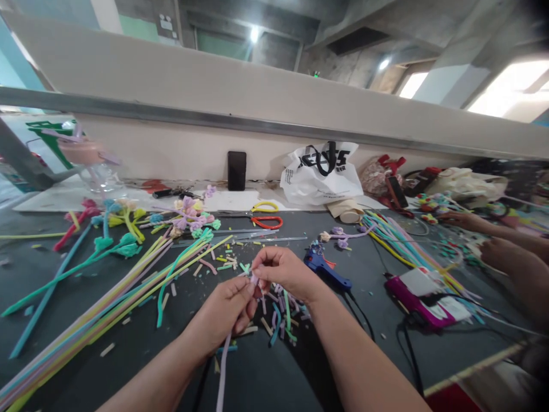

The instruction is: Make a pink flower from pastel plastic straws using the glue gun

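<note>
My left hand (223, 312) is closed around a pale lilac pipe cleaner (223, 372) whose stem hangs down toward me. My right hand (281, 269) pinches the top end of that same pipe cleaner, fingertips pressed together just above the left thumb. Both hands meet over the dark table (128, 337), above a litter of short cut pieces (278, 320). A long bundle of pastel pipe cleaners (107, 303) lies to the left of my left hand. A blue glue gun (328, 269) rests just right of my right hand.
Finished pipe-cleaner flowers (189, 217) and stems lie at the back left. Scissors with red and yellow handles (266, 214), a black phone (237, 170) and a white bag (321, 171) sit by the wall. Another person's hands (501, 246) work at the right, near a magenta box (424, 297).
</note>
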